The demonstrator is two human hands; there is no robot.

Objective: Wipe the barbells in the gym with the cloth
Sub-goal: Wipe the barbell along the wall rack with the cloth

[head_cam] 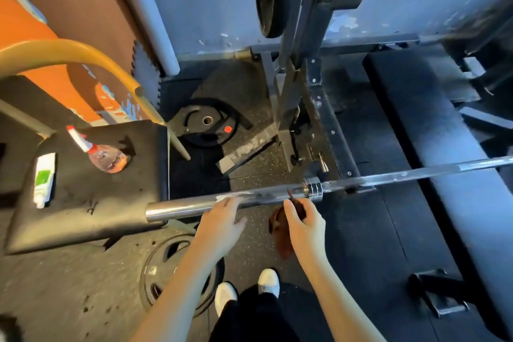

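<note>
Beside the bench (83, 203) and spray bottle (107, 157), left hand (219, 226) is resting loose-fingered on the barbell (180, 209). Right hand (305, 228) is pinching the cloth (281, 244) just below.

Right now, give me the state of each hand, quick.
Left hand: open, at the barbell sleeve.
Right hand: closed, holding the brown cloth.

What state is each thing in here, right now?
Chrome barbell: horizontal, no plates on this end.
Dark brown cloth: gripped by right hand, below the barbell.
Left hand: open, fingertips at the barbell.
Clear spray bottle: on black pad, pinkish liquid inside.
White-green tube: lying flat.
</note>
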